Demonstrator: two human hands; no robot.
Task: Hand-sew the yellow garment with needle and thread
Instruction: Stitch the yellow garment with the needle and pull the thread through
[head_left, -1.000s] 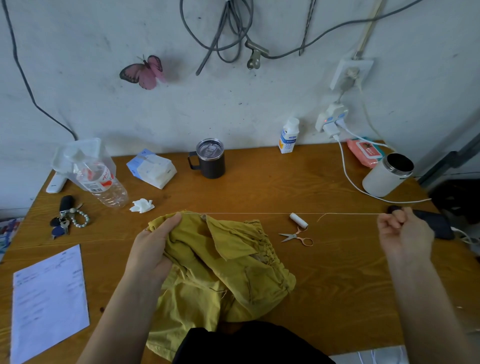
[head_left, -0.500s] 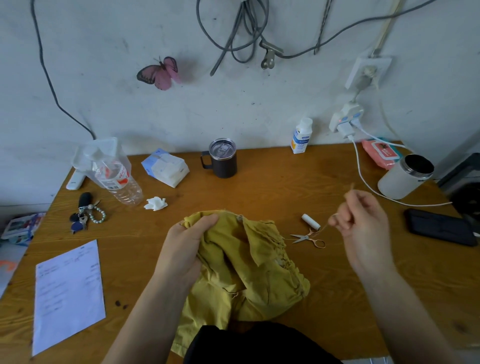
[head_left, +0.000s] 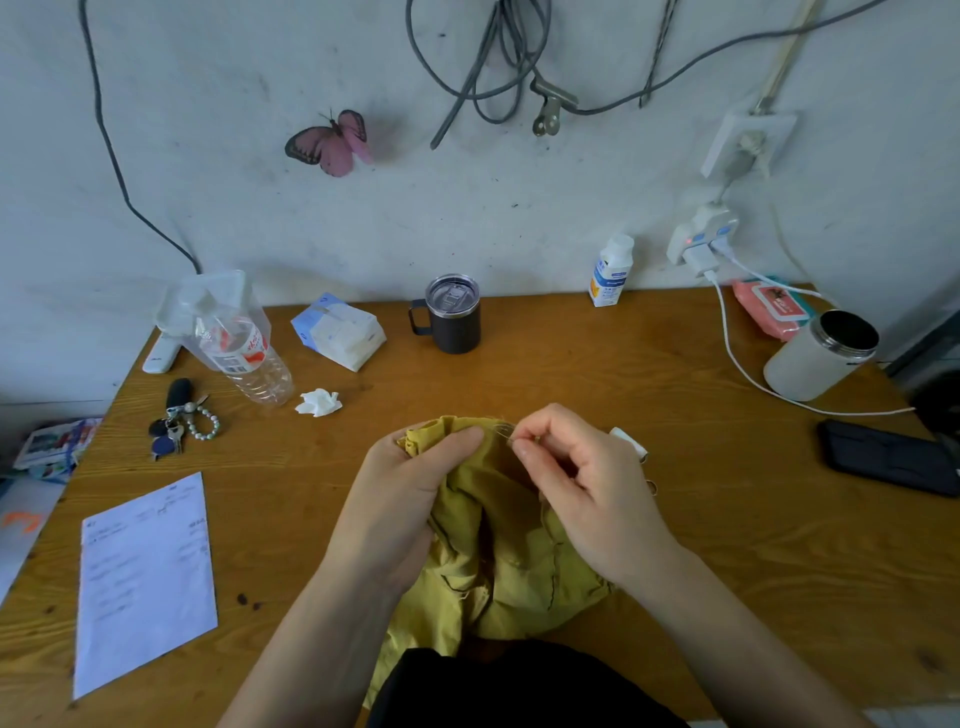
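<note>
On the wooden table (head_left: 571, 374), near its front edge, I saw the yellow garment (head_left: 498, 545) bunched between both hands; the left hand (head_left: 400, 499) gripped its top fold, the right hand (head_left: 582, 483) pinched the needle (head_left: 514, 441) just beside it. A white spool (head_left: 628, 444) lay past the right hand.

wall (head_left: 519, 218): scuffed white | table (head_left: 571, 374): wood | cables (head_left: 483, 62): hanging

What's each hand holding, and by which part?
Left hand grips the yellow garment at its bunched top edge. Right hand pinches the needle beside that edge; where along it, cannot tell.
</note>
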